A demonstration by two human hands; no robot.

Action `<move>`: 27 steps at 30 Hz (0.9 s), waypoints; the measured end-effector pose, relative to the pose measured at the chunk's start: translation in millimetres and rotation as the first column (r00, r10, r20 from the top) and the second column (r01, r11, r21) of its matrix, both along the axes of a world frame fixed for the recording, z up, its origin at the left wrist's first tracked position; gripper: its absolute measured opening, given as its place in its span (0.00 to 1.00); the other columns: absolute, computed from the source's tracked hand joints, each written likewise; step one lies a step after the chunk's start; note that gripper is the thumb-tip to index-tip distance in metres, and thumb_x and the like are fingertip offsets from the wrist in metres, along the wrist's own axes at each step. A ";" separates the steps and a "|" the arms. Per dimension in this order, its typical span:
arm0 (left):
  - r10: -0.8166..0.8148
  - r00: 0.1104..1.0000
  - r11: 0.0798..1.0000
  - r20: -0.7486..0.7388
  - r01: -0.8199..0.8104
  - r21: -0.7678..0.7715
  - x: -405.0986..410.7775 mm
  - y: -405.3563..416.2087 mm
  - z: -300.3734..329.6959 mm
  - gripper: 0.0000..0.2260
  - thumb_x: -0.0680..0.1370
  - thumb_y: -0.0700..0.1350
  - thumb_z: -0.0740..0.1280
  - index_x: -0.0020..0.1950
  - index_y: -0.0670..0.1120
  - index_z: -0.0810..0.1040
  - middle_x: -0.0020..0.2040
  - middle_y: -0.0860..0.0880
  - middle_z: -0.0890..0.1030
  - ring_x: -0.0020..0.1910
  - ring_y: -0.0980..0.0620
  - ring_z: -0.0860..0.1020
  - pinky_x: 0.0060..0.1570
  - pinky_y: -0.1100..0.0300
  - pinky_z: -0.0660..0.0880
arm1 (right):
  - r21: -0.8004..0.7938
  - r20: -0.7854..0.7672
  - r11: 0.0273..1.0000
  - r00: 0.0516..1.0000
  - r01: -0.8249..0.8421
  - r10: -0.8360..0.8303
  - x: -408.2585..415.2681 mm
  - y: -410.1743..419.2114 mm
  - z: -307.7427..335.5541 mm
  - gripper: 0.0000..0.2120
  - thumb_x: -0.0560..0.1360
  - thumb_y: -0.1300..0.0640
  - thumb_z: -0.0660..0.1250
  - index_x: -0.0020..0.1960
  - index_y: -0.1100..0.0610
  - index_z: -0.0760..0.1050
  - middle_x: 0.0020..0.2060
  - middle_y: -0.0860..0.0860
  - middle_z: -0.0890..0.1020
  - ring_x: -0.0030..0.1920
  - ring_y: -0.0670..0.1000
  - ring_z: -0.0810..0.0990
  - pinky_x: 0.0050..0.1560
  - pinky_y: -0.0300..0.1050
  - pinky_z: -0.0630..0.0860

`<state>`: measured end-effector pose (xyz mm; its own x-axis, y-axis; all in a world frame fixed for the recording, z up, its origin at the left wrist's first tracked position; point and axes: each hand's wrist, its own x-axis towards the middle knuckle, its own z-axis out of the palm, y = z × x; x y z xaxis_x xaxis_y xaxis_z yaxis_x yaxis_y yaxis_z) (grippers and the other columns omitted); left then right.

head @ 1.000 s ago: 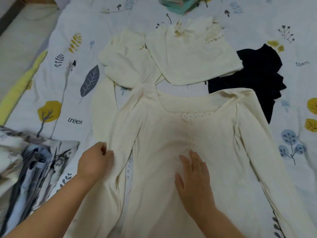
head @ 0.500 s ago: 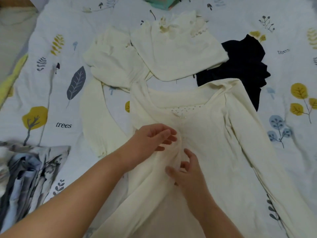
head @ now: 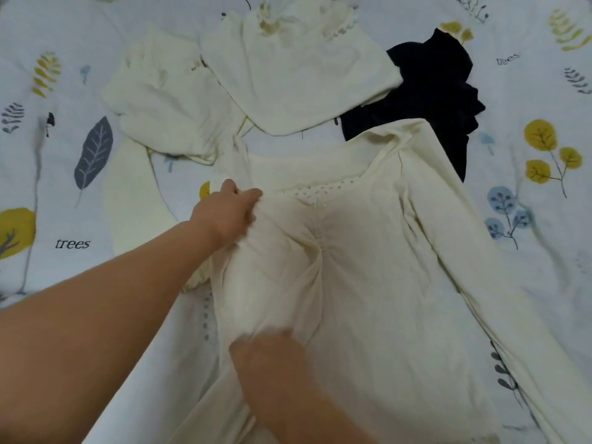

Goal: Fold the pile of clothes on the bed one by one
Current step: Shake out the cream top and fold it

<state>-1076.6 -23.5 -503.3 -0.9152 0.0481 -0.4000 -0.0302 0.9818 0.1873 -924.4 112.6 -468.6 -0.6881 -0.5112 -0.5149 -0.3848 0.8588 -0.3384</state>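
Note:
A cream long-sleeved top [head: 378,251] lies spread face up on the bed, its left side folded in over the chest. My left hand [head: 229,213] grips the folded edge by the neckline. My right hand [head: 269,357] clutches a bunch of the same fabric lower down, near the waist; its fingers are blurred. The right sleeve [head: 480,267] runs down toward the lower right. Another cream garment [head: 298,75] lies crumpled beyond the top, and a dark navy garment [head: 439,88] sits to its right.
The bed sheet [head: 64,155] is pale blue-white with leaf and tree prints. A cream sleeve [head: 131,193] curves over the sheet on the left. Bare sheet shows at the far left and far right.
My left hand swept the top's left side from the edge in over the chest and now grips it at the neckline. My right hand went from lying flat to clutching fabric lower down.

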 end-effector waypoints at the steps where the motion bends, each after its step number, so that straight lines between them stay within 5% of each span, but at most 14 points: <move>1: -0.034 0.999 0.998 0.005 0.034 -0.055 -2.6 -3.6 -3.4 0.19 0.78 0.44 0.61 0.69 0.51 0.66 0.56 0.44 0.69 0.50 0.44 0.74 0.46 0.55 0.70 | -0.051 -0.038 0.999 0.999 -0.011 0.009 -1.9 2.7 -4.1 0.12 0.73 0.62 0.60 0.53 0.57 0.78 0.46 0.64 0.80 0.48 0.63 0.81 0.41 0.50 0.79; 3: -0.081 0.996 0.990 -0.035 0.076 -0.123 -9.8 -12.3 -3.7 0.17 0.76 0.43 0.63 0.66 0.48 0.71 0.56 0.42 0.72 0.52 0.41 0.74 0.48 0.53 0.71 | -0.240 -0.056 0.970 0.998 0.027 -0.042 -4.0 19.2 -7.4 0.13 0.76 0.63 0.54 0.56 0.56 0.72 0.52 0.58 0.79 0.53 0.59 0.78 0.49 0.48 0.74; 5: -0.078 0.994 0.988 -0.071 0.068 -0.136 -17.1 -23.1 3.8 0.15 0.75 0.42 0.63 0.62 0.45 0.74 0.54 0.41 0.73 0.52 0.41 0.74 0.47 0.53 0.70 | -0.393 -0.118 0.902 0.963 0.179 -0.242 -10.1 44.5 -2.4 0.13 0.70 0.54 0.51 0.45 0.52 0.73 0.40 0.50 0.81 0.41 0.50 0.80 0.41 0.40 0.72; 6: -0.071 0.994 0.988 -0.088 0.058 -0.145 -20.4 -29.1 8.2 0.13 0.75 0.42 0.64 0.60 0.44 0.75 0.53 0.41 0.74 0.52 0.41 0.74 0.46 0.53 0.70 | -0.428 -0.005 0.848 0.938 0.312 -0.347 -12.0 56.8 2.3 0.16 0.66 0.49 0.49 0.43 0.51 0.72 0.36 0.49 0.80 0.38 0.48 0.78 0.39 0.40 0.70; 8: -0.041 0.992 0.986 -0.119 0.021 -0.163 -25.3 -42.8 14.6 0.11 0.76 0.42 0.64 0.57 0.44 0.77 0.53 0.39 0.74 0.53 0.40 0.73 0.48 0.52 0.69 | -0.367 0.186 0.730 0.814 0.576 -0.550 -16.4 84.8 8.2 0.13 0.66 0.45 0.52 0.42 0.50 0.71 0.30 0.48 0.76 0.33 0.46 0.73 0.38 0.42 0.69; 10: 0.068 0.985 0.986 -0.159 -0.091 -0.137 -24.3 -50.9 14.8 0.12 0.77 0.43 0.64 0.59 0.43 0.75 0.54 0.38 0.74 0.54 0.38 0.73 0.51 0.49 0.70 | -0.271 0.183 0.632 0.684 0.726 -0.707 -20.6 104.7 11.4 0.18 0.72 0.44 0.60 0.32 0.55 0.68 0.25 0.45 0.73 0.28 0.45 0.69 0.34 0.42 0.68; 13: 0.411 0.903 0.910 -0.128 -0.414 0.007 -15.2 -40.0 8.2 0.23 0.75 0.50 0.65 0.64 0.38 0.65 0.59 0.35 0.72 0.56 0.35 0.73 0.53 0.46 0.70 | -0.130 0.125 0.641 0.654 0.756 -0.746 -21.0 102.3 11.7 0.17 0.74 0.42 0.62 0.32 0.50 0.64 0.30 0.45 0.74 0.34 0.46 0.73 0.37 0.42 0.67; 16: 0.547 0.836 0.836 0.033 -0.548 0.022 -3.4 -24.1 -0.6 0.34 0.73 0.56 0.67 0.67 0.37 0.58 0.62 0.35 0.71 0.60 0.36 0.72 0.56 0.47 0.70 | -0.076 0.116 0.660 0.664 0.747 -0.738 -19.1 89.5 4.0 0.10 0.74 0.51 0.62 0.37 0.50 0.63 0.36 0.46 0.74 0.39 0.48 0.74 0.39 0.41 0.68; 18: 0.511 0.857 0.857 0.061 -0.514 0.034 2.8 -21.0 -4.5 0.30 0.73 0.51 0.70 0.65 0.37 0.60 0.61 0.35 0.73 0.59 0.36 0.73 0.53 0.49 0.70 | -0.150 0.220 0.643 0.660 0.751 -0.719 -18.9 88.3 2.3 0.11 0.70 0.63 0.61 0.34 0.52 0.63 0.30 0.45 0.70 0.32 0.45 0.68 0.32 0.38 0.64; 21: 0.435 0.900 0.895 -0.009 -0.431 0.115 4.4 -28.9 -5.5 0.19 0.74 0.40 0.68 0.60 0.37 0.66 0.54 0.36 0.76 0.53 0.38 0.74 0.44 0.53 0.66 | -0.348 0.357 0.453 0.563 0.821 -0.745 -27.2 106.9 13.1 0.17 0.65 0.74 0.59 0.34 0.51 0.68 0.23 0.44 0.67 0.25 0.43 0.62 0.25 0.33 0.59; 23: 0.412 0.910 0.908 -0.053 -0.404 0.112 6.5 -32.0 -5.1 0.17 0.74 0.39 0.67 0.60 0.37 0.66 0.50 0.36 0.75 0.51 0.37 0.74 0.42 0.54 0.65 | -0.386 0.233 0.427 0.534 0.818 -0.813 -33.0 127.4 9.2 0.21 0.67 0.74 0.61 0.36 0.47 0.72 0.30 0.44 0.74 0.31 0.44 0.70 0.29 0.35 0.63; 25: 0.371 0.917 0.928 -0.144 -0.369 0.044 11.2 -28.5 -3.6 0.18 0.73 0.38 0.68 0.60 0.36 0.66 0.52 0.35 0.73 0.51 0.35 0.73 0.43 0.50 0.67 | -0.216 -0.132 0.612 0.598 0.761 -0.790 -33.1 139.0 0.4 0.20 0.70 0.70 0.63 0.51 0.47 0.77 0.46 0.51 0.76 0.48 0.52 0.73 0.41 0.39 0.64; 27: 0.246 0.917 0.965 -0.313 -0.261 -0.006 17.5 -20.9 -3.8 0.18 0.72 0.36 0.69 0.59 0.35 0.69 0.53 0.33 0.71 0.49 0.34 0.72 0.42 0.46 0.69 | -0.171 -0.285 0.709 0.654 0.684 -0.700 -29.6 135.2 -2.6 0.20 0.72 0.65 0.65 0.63 0.53 0.74 0.50 0.53 0.72 0.54 0.56 0.70 0.46 0.43 0.64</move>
